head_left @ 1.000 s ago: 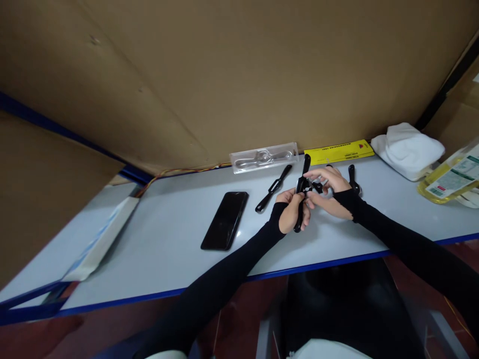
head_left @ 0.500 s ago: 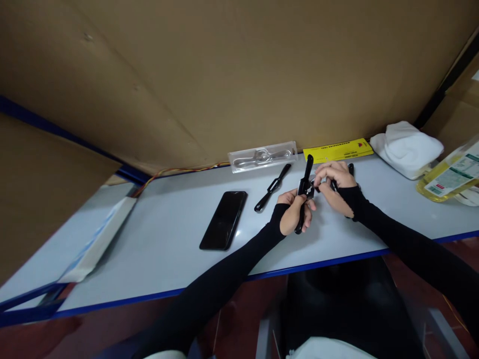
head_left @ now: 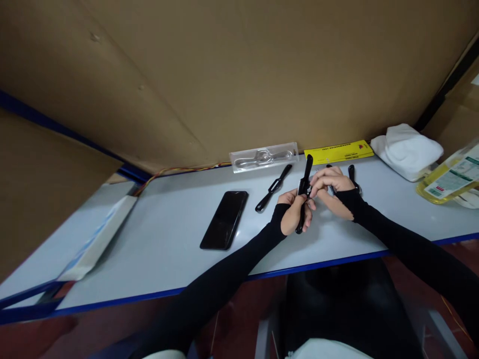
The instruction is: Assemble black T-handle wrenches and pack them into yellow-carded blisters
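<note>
My left hand [head_left: 290, 218] is closed around the middle of a black spokeshave [head_left: 307, 171], whose two handles stick out above and below the fingers. Bent over its metal centre is my right hand [head_left: 335, 183], thumb and fingertips pinched together against it. Whatever small part those fingertips hold is hidden. Left of the hands, a second black spokeshave body [head_left: 274, 188] with an open slot lies on the table. Another black handled piece [head_left: 352, 174] lies partly hidden behind my right hand.
A black phone [head_left: 223, 220] lies left on the grey table [head_left: 157, 239]. Along the back wall are a clear plastic blister pack [head_left: 264, 157] and a yellow card [head_left: 337, 153]. White cloth [head_left: 406, 149] and a bottle of yellow liquid [head_left: 447, 177] stand at the right.
My right hand has moved left, its fingertips now against the middle of the spokeshave. More of the black piece behind it shows. My left hand keeps its hold.
</note>
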`<state>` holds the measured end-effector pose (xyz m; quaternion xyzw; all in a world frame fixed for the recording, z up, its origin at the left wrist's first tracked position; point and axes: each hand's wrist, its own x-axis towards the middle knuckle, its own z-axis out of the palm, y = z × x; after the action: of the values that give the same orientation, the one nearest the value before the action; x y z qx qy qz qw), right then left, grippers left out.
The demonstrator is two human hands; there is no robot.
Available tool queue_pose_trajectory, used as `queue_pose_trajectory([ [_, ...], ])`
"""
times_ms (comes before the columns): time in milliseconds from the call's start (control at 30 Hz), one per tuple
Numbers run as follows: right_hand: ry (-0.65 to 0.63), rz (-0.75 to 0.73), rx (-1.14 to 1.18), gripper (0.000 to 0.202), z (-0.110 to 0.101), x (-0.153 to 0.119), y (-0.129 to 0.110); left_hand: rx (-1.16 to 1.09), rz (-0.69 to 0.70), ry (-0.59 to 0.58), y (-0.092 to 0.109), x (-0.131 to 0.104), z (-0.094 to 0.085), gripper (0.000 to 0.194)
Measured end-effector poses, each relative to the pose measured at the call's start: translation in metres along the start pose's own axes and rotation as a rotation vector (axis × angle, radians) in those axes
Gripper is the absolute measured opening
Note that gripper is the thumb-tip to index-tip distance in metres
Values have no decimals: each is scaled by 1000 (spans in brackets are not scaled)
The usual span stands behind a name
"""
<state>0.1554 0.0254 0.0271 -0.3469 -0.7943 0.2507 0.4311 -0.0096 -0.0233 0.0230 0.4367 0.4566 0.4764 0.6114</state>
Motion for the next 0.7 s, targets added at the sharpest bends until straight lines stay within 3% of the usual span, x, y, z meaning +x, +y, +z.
queue_pose_trajectory([
  [233,-14,-50,-49,30,-1,-1,3,4,2,-19,2,0,-1,25],
  [333,12,-17,-36,25,-2,-1,2,5,1,-19,4,-1,-1,26],
  [500,-51,-40,-14,22,-3,0,0,-6,2,-15,1,-2,1,28],
  [700,-1,29,27,22,-3,2,0,3,-1,-65,-4,-3,1,28],
])
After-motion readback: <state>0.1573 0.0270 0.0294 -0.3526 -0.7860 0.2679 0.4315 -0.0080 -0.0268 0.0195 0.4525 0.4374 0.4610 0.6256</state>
